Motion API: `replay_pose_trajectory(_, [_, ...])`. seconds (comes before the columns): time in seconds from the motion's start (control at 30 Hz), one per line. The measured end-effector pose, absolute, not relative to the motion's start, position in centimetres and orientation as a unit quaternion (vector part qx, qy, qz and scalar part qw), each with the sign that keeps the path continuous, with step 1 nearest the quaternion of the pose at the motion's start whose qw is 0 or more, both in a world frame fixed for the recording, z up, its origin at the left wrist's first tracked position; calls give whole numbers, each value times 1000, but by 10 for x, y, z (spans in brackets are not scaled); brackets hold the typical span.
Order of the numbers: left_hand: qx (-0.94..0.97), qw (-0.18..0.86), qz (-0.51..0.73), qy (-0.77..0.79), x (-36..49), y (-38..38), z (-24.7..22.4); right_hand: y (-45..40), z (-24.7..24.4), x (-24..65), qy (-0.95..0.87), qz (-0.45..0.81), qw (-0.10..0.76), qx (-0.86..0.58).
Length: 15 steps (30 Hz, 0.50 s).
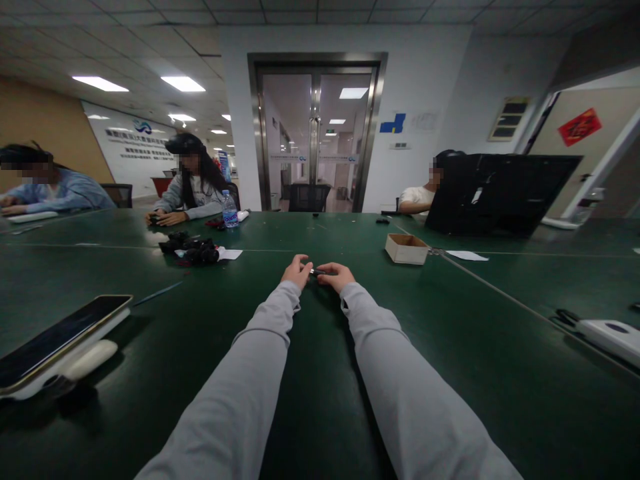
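Note:
Both my arms, in grey sleeves, reach forward over the green table point(320, 400). Between my hands is a small dark object with a shiny end point(315, 271), too small to name. My left hand point(299, 271) has its fingers closed at the shiny left end. Closed round the dark right part are the fingers of my right hand point(336, 275). The two hands are a short gap apart, just above the table.
An open box point(406, 249) stands right of my hands, near a black monitor point(500, 193). Black items point(193, 248) and a bottle point(229, 209) are at left. A phone point(65, 340) lies nearer. People sit across the table.

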<state>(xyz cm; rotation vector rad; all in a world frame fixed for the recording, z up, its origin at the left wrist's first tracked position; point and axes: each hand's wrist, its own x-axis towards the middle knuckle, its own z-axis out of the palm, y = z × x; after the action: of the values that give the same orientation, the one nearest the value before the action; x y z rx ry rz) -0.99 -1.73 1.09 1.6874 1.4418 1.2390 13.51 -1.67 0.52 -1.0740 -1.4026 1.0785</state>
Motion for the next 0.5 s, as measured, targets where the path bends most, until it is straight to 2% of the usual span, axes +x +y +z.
replay_pose_trajectory(0.27, [654,263,457,542,-10,-19,12,-16,4,136,-589,443,510,-444])
replay_pose_trajectory(0.5, [655,263,508,494,-11,-16,9,-8,-4,139,-591,458,511,-424])
